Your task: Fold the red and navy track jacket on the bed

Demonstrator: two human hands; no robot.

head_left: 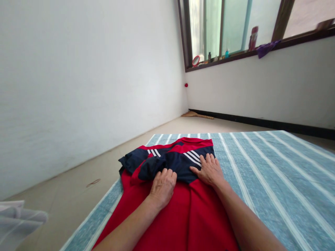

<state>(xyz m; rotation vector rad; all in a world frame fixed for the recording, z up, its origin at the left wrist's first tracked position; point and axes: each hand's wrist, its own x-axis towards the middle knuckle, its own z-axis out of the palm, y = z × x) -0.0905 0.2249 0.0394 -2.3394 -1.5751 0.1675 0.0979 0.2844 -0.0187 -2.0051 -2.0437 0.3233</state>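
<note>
A red and navy sports top with white triple stripes lies on the blue striped cloth, its far part bunched and folded over. My left hand has its fingers curled on the edge of the navy fabric near the middle, closed on it. Flat on the right side of the top, beside the white stripes, rests my right hand, fingers spread. The fingertips of my left hand are hidden against the fabric.
A blue cloth with white stripes covers the surface below. White folded fabric shows at the lower left. A thin loop and a broom-like item lie on the floor. Bottles and a purple cloth are on the windowsill.
</note>
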